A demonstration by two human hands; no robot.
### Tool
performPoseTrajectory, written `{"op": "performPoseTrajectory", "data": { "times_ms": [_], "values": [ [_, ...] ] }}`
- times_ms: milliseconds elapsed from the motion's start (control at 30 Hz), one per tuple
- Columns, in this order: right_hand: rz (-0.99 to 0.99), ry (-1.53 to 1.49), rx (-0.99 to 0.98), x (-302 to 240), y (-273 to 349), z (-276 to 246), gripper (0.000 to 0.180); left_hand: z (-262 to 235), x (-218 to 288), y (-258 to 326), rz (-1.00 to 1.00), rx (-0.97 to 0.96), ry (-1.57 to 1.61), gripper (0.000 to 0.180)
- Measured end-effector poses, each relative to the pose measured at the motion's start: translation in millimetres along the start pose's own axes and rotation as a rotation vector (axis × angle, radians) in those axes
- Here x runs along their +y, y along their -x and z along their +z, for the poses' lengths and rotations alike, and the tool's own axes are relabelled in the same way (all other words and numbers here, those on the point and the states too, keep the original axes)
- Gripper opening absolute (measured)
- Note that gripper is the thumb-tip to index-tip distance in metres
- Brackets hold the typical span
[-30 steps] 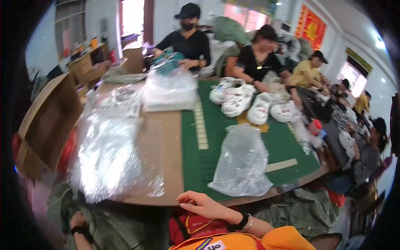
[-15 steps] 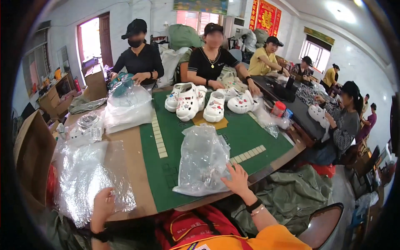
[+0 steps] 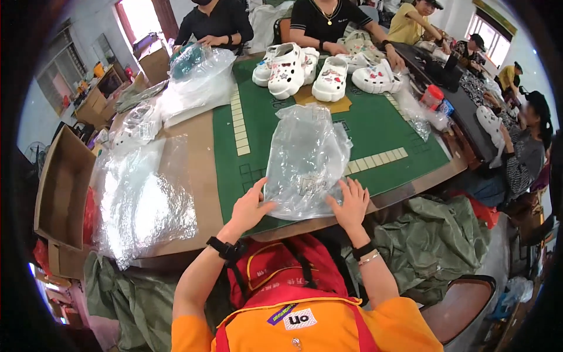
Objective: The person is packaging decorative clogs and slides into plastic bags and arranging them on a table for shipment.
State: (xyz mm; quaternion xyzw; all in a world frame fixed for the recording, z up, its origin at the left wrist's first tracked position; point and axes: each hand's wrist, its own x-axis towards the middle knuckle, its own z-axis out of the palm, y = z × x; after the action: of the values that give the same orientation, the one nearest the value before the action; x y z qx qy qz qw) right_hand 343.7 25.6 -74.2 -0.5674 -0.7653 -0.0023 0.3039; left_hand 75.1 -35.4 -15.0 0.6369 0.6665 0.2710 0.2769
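A crumpled clear plastic bag (image 3: pixel 306 161) lies on the green cutting mat (image 3: pixel 375 126) near the table's front edge. My left hand (image 3: pixel 251 206) rests flat at the bag's lower left corner, fingers spread and touching the plastic. My right hand (image 3: pixel 350 203) lies on the bag's lower right corner, fingers apart. Neither hand grips the bag. Several white clog shoes (image 3: pixel 305 70) with small charms stand at the far side of the mat.
A pile of clear plastic bags (image 3: pixel 141 199) covers the table's left part, with more bags (image 3: pixel 196 82) behind. An open cardboard box (image 3: pixel 61 193) stands at the left. Other people sit across and along the right. A red-lidded jar (image 3: pixel 433 95) stands at right.
My left hand came up from below the table edge onto the bag's left corner. My right hand settled on its right corner. The view tilted down and closer.
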Motion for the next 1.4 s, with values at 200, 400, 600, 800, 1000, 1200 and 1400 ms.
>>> {"op": "performPoseTrajectory", "data": {
  "times_ms": [200,400,600,800,1000,1200,1400],
  "values": [
    [0.094,-0.302,0.005,1.4,-3.5,-12.8,0.035,0.6,-7.9,11.0,0.047,0.140,0.049,0.047],
    [0.253,-0.643,-0.477,5.8,-49.3,-56.5,0.034,-37.5,-20.0,41.9,0.009,-0.013,-0.136,0.037],
    [0.058,-0.313,-0.496,-11.4,-45.5,-57.0,0.040,-25.2,-45.9,56.1,0.193,0.254,-0.104,0.032],
    [0.211,-0.634,-0.451,-24.4,-11.2,-54.6,0.034,-16.5,-49.2,55.7,-0.005,0.366,0.194,0.025],
    [0.206,-0.755,0.113,2.3,-11.4,-36.3,0.020,-21.7,-18.8,33.0,-0.126,0.135,0.158,0.024],
    [0.343,-0.654,-0.175,11.7,-6.1,-42.0,0.024,-40.1,-0.4,29.4,-0.013,0.038,-0.414,0.027],
    [0.140,-0.505,-0.038,6.5,-9.8,-34.3,0.032,-68.5,33.2,-14.9,0.218,-0.164,-0.412,0.036]
  ]
}}
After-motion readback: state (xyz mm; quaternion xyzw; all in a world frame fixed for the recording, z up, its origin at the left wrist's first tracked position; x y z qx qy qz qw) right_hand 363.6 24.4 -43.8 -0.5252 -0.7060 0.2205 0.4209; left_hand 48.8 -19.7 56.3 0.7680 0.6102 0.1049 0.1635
